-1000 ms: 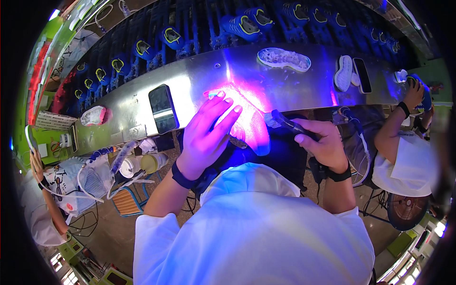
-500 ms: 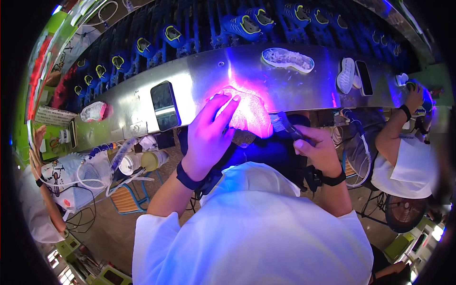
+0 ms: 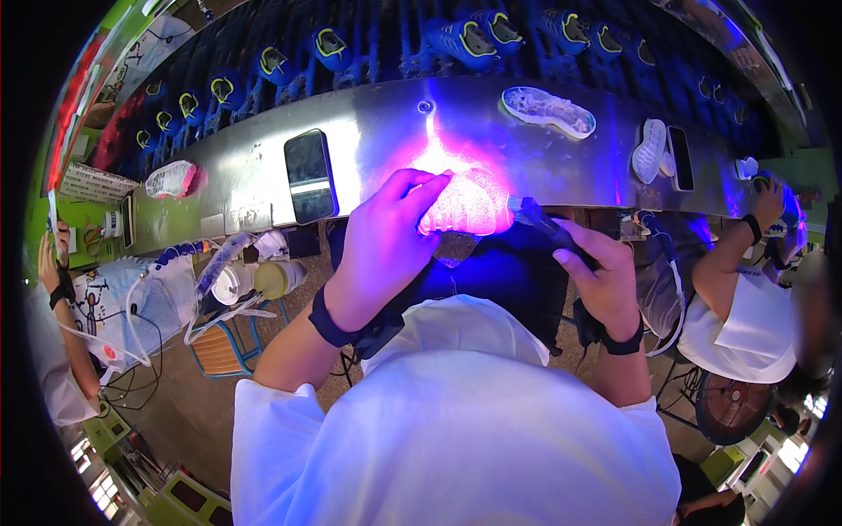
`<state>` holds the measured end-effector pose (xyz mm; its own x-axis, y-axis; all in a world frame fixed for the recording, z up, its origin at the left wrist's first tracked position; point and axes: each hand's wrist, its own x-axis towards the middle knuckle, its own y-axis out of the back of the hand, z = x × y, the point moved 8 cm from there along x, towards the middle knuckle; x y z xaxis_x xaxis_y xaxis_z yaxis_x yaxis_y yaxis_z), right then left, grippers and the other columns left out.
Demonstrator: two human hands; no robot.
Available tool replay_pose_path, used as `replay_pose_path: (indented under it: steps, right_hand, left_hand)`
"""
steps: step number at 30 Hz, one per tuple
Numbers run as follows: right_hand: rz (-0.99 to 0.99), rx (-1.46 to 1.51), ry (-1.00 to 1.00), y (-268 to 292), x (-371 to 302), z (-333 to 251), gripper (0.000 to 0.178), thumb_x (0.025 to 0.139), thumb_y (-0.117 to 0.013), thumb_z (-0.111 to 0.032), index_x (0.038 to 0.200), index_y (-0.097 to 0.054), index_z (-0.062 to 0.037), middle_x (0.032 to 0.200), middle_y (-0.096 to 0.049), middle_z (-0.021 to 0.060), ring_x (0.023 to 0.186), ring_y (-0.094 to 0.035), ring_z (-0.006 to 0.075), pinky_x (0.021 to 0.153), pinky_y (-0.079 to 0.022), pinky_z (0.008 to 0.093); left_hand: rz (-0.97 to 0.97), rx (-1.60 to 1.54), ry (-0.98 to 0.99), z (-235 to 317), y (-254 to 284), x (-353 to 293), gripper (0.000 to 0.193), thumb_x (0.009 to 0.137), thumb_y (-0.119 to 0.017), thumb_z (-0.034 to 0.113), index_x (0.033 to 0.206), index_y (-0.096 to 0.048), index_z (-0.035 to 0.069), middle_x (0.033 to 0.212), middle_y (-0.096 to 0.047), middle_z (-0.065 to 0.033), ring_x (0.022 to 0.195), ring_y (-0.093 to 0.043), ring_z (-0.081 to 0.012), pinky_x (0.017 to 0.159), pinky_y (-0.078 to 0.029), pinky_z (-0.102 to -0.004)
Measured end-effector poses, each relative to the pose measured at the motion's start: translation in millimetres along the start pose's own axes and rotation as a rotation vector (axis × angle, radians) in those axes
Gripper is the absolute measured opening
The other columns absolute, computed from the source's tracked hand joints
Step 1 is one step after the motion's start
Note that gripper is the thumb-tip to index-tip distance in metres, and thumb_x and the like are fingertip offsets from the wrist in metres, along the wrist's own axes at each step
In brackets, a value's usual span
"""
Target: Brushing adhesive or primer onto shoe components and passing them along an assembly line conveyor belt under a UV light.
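Note:
Under a bright pink-violet light at the table's near edge lies a pale shoe sole (image 3: 469,203), its detail partly washed out by the glare. My left hand (image 3: 390,230) is closed on the sole's left end, with thumb and fingers gathered there. A dark-handled brush (image 3: 551,230) is gripped in my right hand (image 3: 607,273). Its blue-lit bristles touch or nearly touch the sole's right end. Farther back on the metal table (image 3: 368,114) rests another white sole (image 3: 549,112), lying by itself with its hollow side up.
One phone (image 3: 310,175) lies left of my hands, another phone (image 3: 679,158) beside white soles (image 3: 649,151) at the right. A white-and-pink sole (image 3: 171,179) is at far left. Blue shoes (image 3: 331,48) line the dark conveyor behind. Co-workers (image 3: 737,298) sit on either side.
The sole has turned under my left hand, whose fingers have gone from spread over it to gripping its end. The brush stays at its right side, a little higher in view.

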<state>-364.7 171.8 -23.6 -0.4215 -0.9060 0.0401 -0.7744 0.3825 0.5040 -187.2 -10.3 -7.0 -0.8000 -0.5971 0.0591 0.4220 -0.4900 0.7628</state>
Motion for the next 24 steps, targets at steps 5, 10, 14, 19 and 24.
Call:
replay_pose_path:
  steps: [5,10,14,19,24]
  right_hand:
    - [-0.062,-0.064,0.034,7.1,12.4,-4.1,0.041,0.084,-0.075,-0.004,0.125,-0.069,-0.0070,0.085,-0.068,0.0108,0.077,-0.066,0.0204,0.073,-0.051,0.0295]
    - [-0.016,0.006,0.123,10.5,20.8,4.7,0.041,0.086,-0.073,-0.002,0.127,-0.067,0.0013,0.099,-0.072,0.0088,0.085,-0.066,0.0159,0.080,-0.051,0.0276]
    - [-0.028,0.389,-0.240,-10.3,11.2,44.4,0.040,0.090,-0.074,-0.007,0.128,-0.066,-0.0001,0.089,-0.068,0.0026,0.079,-0.061,0.0090,0.075,-0.050,0.0252]
    - [-0.031,0.424,-0.256,-2.2,24.4,36.4,0.039,0.091,-0.074,-0.010,0.128,-0.067,-0.0007,0.086,-0.066,0.0005,0.076,-0.060,0.0085,0.071,-0.048,0.0237]
    - [-0.037,0.263,-0.074,3.4,42.5,15.3,0.040,0.090,-0.073,-0.005,0.129,-0.066,0.0014,0.092,-0.068,0.0014,0.074,-0.060,0.0079,0.067,-0.050,0.0239]
  left_hand:
    - [-0.131,-0.141,-0.091,-3.7,-3.7,9.2,0.062,0.065,-0.081,0.004,0.125,-0.069,0.006,0.112,-0.069,-0.0141,0.099,-0.070,-0.0297,0.089,-0.056,-0.0366]
    - [-0.299,-0.264,-0.014,-2.6,-10.4,14.9,0.064,0.065,-0.087,0.009,0.125,-0.067,0.000,0.113,-0.070,-0.0143,0.106,-0.069,-0.0257,0.095,-0.053,-0.0351]
    - [-0.331,-0.561,0.102,-8.7,-25.9,11.7,0.071,0.065,-0.091,0.009,0.129,-0.063,-0.005,0.120,-0.069,-0.0117,0.113,-0.065,-0.0189,0.103,-0.049,-0.0337]
    - [-0.342,-0.692,0.172,-14.2,-45.0,1.0,0.073,0.068,-0.089,0.005,0.133,-0.059,-0.005,0.122,-0.068,-0.0099,0.112,-0.064,-0.0162,0.103,-0.049,-0.0334]
    - [-0.348,-0.695,0.242,-19.3,-46.9,-3.4,0.067,0.070,-0.089,0.005,0.131,-0.061,-0.004,0.117,-0.070,-0.0065,0.106,-0.066,-0.0129,0.096,-0.052,-0.0304]
